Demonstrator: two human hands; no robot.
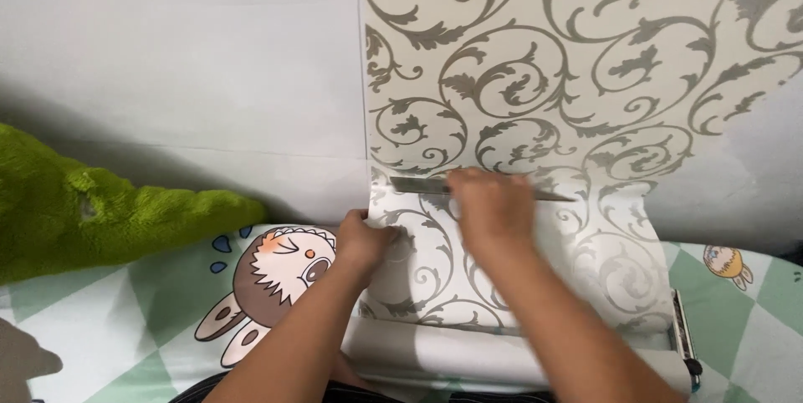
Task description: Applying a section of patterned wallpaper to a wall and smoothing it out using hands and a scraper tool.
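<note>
A sheet of cream wallpaper (535,60) with grey scroll patterns is stuck on the white wall (184,60); its lower part curls away toward me over the bed. My right hand (489,206) presses a long flat metal ruler (418,185) against the paper where the wall meets the bed. My left hand (364,240) pinches the loose left edge of the paper just below the ruler. The rolled end of the wallpaper (502,361) lies near my lap.
A green plush toy (92,211) lies at the left against the wall. The bedsheet (125,319) is green-and-white checked with cartoon animal prints. A utility knife (684,340) rests at the right end of the paper roll.
</note>
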